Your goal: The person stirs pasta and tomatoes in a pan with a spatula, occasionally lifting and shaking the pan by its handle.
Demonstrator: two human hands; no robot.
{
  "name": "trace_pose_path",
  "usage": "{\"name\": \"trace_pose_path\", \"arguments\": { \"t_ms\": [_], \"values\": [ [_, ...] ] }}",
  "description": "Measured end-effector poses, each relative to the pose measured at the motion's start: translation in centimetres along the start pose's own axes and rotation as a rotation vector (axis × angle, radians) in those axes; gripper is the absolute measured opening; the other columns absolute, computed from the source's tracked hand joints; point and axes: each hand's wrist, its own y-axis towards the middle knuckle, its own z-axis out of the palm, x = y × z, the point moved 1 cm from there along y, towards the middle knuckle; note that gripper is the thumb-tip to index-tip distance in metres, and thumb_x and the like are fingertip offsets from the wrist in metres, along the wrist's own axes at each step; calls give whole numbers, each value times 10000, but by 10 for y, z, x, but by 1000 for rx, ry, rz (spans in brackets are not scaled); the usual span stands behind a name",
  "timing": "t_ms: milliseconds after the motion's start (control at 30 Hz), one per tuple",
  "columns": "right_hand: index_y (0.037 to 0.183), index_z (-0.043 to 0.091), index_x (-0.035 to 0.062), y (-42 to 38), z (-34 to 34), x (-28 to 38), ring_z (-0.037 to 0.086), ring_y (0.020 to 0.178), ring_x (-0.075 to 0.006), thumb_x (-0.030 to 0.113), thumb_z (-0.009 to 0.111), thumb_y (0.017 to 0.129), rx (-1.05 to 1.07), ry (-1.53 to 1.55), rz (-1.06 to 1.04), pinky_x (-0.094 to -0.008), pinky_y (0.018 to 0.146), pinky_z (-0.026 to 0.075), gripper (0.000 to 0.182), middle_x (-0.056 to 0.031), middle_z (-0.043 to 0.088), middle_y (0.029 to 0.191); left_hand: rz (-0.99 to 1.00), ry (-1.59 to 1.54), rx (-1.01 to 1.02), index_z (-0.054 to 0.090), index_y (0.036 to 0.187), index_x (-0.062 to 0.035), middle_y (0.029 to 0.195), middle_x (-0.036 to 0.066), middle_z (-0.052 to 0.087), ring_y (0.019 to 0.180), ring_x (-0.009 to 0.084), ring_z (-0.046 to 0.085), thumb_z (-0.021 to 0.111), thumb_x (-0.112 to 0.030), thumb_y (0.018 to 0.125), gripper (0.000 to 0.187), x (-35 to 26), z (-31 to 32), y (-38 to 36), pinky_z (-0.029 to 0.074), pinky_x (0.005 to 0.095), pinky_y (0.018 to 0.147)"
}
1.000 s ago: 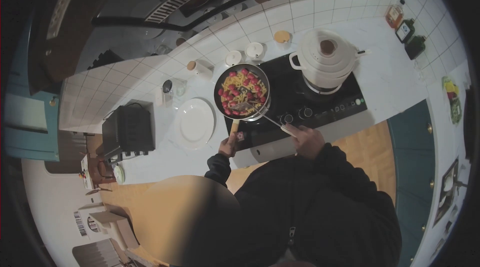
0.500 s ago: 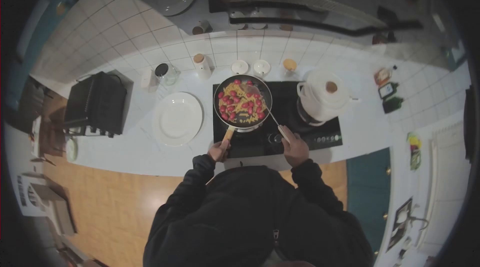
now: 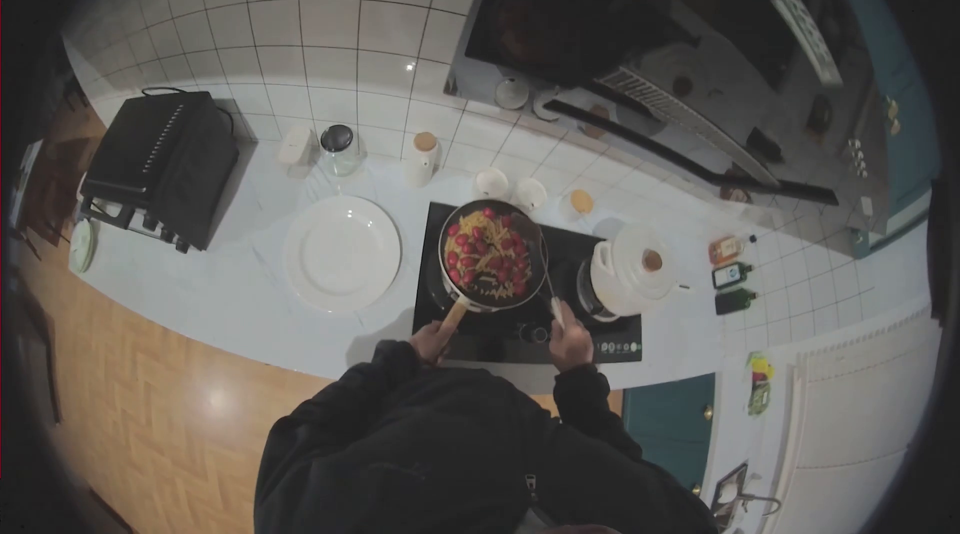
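Note:
My left hand [image 3: 430, 342] is wrapped round the wooden handle [image 3: 455, 315] of a dark frying pan [image 3: 478, 293]. In the pan lie short yellow pasta [image 3: 487, 260] and several red pieces that look like cherry tomatoes [image 3: 468, 260]. My right hand [image 3: 572, 340] is closed on the pale handle of a spatula [image 3: 556, 308]. Its thin shaft runs up along the pan's right side; the head is hard to make out against the pan. The pan sits over the left part of a black cooktop [image 3: 500, 341].
Left of the pan stands a large white plate [image 3: 343, 254], with a black toaster oven [image 3: 160, 164] further left. A white lidded pot [image 3: 630, 274] occupies the cooktop's right side. Jars, including a wooden-lidded canister [image 3: 421, 162], line the tiled wall. A dark range hood [image 3: 640, 64] hangs above.
The view has turned and shifted, so the counter appears tilted. The spatula has moved toward the pan's right side. Both hands keep their grips.

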Motion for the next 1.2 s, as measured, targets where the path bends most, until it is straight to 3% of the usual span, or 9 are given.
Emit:
{"name": "trace_pose_path", "arguments": {
  "t_ms": [100,200,300,400,500,600,700,900,1200],
  "values": [
    [1321,543,-1,-3,-10,-1,632,1047,-391,137,572,922,58,182,-70,-427,832,517,423,-232,642,1172,-3,47,12,444,892,-93,606,31,515,490,132,463,363,-496,947,415,10,-1,3,379,300,499],
    [1354,539,68,1,-49,35,526,1236,-325,238,526,931,280,338,324,-399,998,415,457,-149,564,1334,-49,54,44,479,1013,-69,672,33,506,528,127,459,375,-469,960,417,7,-9,0,392,290,525],
    [1352,544,87,-3,-69,47,529,1248,-320,265,530,943,282,361,348,-397,1025,412,446,-146,571,1332,-52,80,40,503,1074,-51,698,37,509,556,135,472,379,-474,967,453,3,-10,-1,409,300,538],
    [1310,582,69,-10,-73,50,556,1215,-307,202,586,935,285,417,374,-387,973,450,398,-144,594,1301,-43,76,12,535,1019,-71,720,45,535,604,153,497,401,-503,939,459,8,-8,3,418,319,554],
    [1338,564,93,-14,-77,62,471,1298,-332,285,556,933,398,459,566,-412,1031,394,448,-151,534,1371,-18,50,-34,536,931,-86,653,43,520,517,144,484,432,-443,932,373,16,-6,8,400,305,467],
    [1352,559,152,-21,-66,48,592,1047,-327,378,505,927,325,313,471,-413,899,442,485,-146,594,1304,-61,55,-40,560,985,-72,669,47,522,534,141,481,442,-444,920,395,7,-6,5,409,299,477],
    [1356,545,125,-21,-64,39,572,1149,-346,284,529,941,235,269,383,-406,943,443,445,-151,585,1316,-65,61,-40,542,990,-67,639,53,506,472,144,467,418,-464,925,420,5,-5,4,376,300,421],
    [1376,500,113,-24,-55,33,609,950,-488,231,498,950,148,62,288,-503,784,487,442,-275,623,1169,-97,35,-52,514,990,-85,665,55,488,460,143,432,394,-529,926,464,21,-2,14,368,280,401],
    [1402,472,186,-38,-50,47,545,1186,-392,147,488,963,220,247,399,-439,984,439,440,-148,551,1356,-98,18,-101,573,937,-93,637,29,460,524,137,423,443,-524,890,452,10,0,8,339,282,425]
  ]
}}
